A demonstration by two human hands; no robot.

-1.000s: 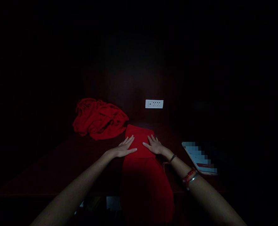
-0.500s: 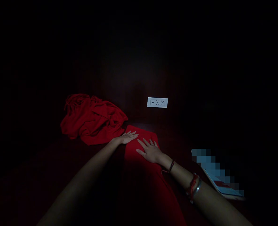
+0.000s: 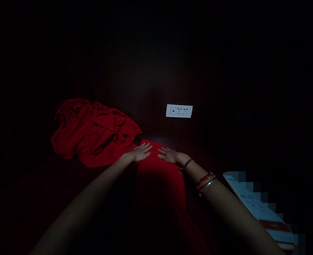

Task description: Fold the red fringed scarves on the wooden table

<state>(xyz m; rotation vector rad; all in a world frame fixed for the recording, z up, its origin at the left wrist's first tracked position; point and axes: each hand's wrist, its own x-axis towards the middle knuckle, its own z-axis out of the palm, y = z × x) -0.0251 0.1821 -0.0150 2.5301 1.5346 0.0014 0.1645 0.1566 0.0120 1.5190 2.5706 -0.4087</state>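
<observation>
A long red cloth (image 3: 158, 177) lies flat on a dark tabletop (image 3: 39, 184), running from the far wall towards me. My left hand (image 3: 140, 153) rests flat on its far left corner, fingers spread. My right hand (image 3: 169, 155) lies flat on its far right part, fingers stretched out. Thread bands and a metal bangle circle the right wrist. A crumpled heap of red cloth (image 3: 92, 132) sits just left of my left hand.
A white wall socket (image 3: 179, 111) is on the dark wall behind the cloth. A phone (image 3: 262, 210) with a lit screen lies at the right near my right forearm. The surroundings are very dark.
Both hands slid away from me to the cloth's far end and now lie side by side. The view has shifted forward, so the phone appears lower and to the right.
</observation>
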